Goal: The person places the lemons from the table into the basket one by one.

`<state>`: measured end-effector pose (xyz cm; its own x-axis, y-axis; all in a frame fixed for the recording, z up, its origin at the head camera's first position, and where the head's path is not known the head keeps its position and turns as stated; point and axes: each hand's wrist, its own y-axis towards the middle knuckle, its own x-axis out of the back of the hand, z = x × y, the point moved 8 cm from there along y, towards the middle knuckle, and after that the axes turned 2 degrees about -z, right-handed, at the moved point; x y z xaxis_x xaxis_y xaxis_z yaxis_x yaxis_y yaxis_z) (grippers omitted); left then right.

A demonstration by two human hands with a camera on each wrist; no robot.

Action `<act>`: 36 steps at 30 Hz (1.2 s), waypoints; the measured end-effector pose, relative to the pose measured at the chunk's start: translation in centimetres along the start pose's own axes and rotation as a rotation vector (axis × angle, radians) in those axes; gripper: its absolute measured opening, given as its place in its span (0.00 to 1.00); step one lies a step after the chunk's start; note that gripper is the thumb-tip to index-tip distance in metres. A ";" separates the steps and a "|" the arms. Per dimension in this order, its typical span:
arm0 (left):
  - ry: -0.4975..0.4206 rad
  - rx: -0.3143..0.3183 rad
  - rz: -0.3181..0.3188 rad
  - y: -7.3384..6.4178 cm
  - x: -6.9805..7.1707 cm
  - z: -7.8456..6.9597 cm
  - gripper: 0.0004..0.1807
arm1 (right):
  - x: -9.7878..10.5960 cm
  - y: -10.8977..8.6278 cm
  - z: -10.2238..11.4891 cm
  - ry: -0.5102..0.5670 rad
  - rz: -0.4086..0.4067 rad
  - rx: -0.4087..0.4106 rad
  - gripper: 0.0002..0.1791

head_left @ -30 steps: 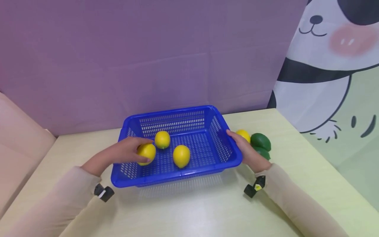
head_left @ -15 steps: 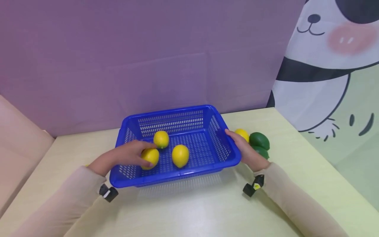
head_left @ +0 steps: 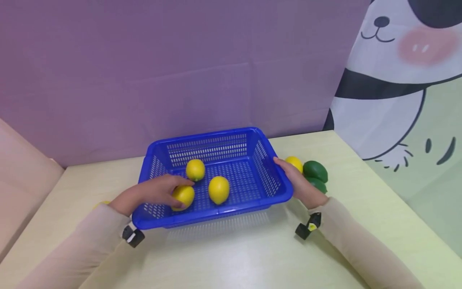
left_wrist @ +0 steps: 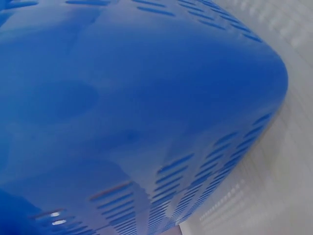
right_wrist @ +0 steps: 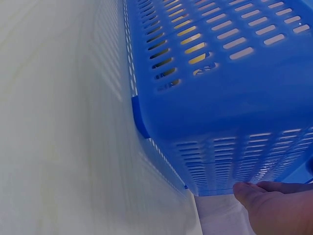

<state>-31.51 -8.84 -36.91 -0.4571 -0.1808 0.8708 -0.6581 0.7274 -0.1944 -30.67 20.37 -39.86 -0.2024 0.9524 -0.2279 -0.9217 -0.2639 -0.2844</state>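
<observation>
In the head view, a blue plastic basket with slotted walls stands mid-table. My left hand reaches over its left end and holds a lemon between thumb and fingers, low inside the basket. Two more lemons lie beside it: one farther back, one to the right. My right hand grips the basket's right end at the rim. From the right wrist, this hand shows against the outer wall. The left wrist view is filled by the basket's outer corner; the left hand is hidden there.
Right of the basket, on the pale table, lie another lemon and two dark green fruits, partly behind the right hand. A bit of yellow peeks out behind the left sleeve. A purple cloth wall rises behind the table.
My left hand has moved slightly right and toward me inside the basket with the lemon. The yellow bit behind the left sleeve has come into sight. The right hand keeps its place on the basket.
</observation>
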 end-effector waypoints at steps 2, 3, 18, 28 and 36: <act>0.006 0.007 0.006 0.0 0.0 0.0 0.33 | 0.0 0.0 0.0 0.011 0.002 -0.004 0.36; 0.009 0.008 0.008 0.1 0.0 0.0 0.33 | 0.0 0.0 -0.1 0.013 0.002 -0.004 0.36; 0.023 0.016 0.023 0.0 -0.2 -0.2 0.32 | -0.1 0.0 0.0 -0.016 0.007 0.016 0.36; 0.017 0.027 0.031 -0.1 -0.4 -0.5 0.32 | 0.0 -0.1 0.0 -0.004 -0.005 0.009 0.36; 0.018 0.044 0.032 0.1 -0.3 -0.3 0.33 | -0.1 -0.1 0.0 0.000 0.004 0.009 0.36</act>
<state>-31.25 -8.51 -37.08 -0.4680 -0.1461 0.8716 -0.6693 0.7026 -0.2417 -30.57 20.31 -39.85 -0.2063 0.9513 -0.2291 -0.9238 -0.2666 -0.2748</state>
